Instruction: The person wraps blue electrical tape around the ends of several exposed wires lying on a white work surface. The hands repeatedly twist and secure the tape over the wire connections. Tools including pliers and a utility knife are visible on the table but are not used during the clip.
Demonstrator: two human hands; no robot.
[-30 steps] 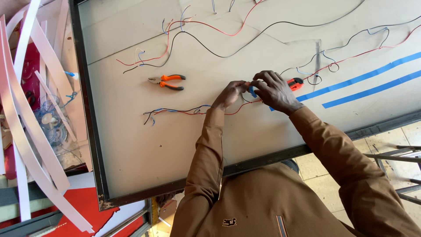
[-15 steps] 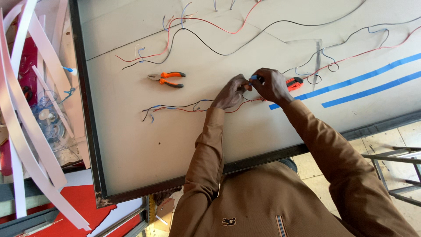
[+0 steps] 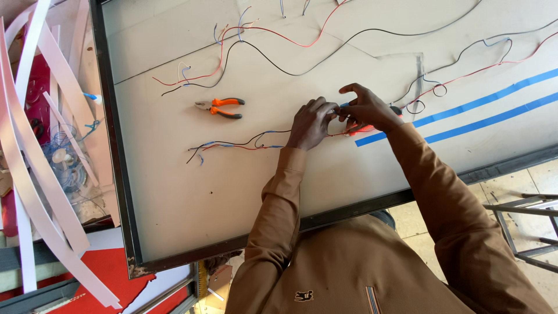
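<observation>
1. White board (image 3: 232,209), one, dark frame. Both my hands work over its middle.
2. Left hand (image 3: 311,123): fingers curled in, tips pinched on the red-blue-black wire bundle (image 3: 244,142), which trails off to the left of my fingers across the board.
3. Right hand (image 3: 366,109): fingers bent around something small and blue at the fingertips, index raised. How tightly it is closed I cannot tell. A red-orange tool (image 3: 363,129) lies just under this palm, mostly hidden; type unclear.
4. Blue tape stripes (image 3: 482,107): two, running off to the right of my right hand.
5. Orange-handled pliers (image 3: 221,107): one pair, lying to the left of my left fingers and beyond the bundle, untouched.
6. Loose wires beyond my fingertips: several red, black and blue runs; exact count unclear where they cross.
7. Risks, my judgement: a thin strand could slip from the pinch; pulling hard could drag the bundle sideways; my sleeve could snag the wire.
</observation>
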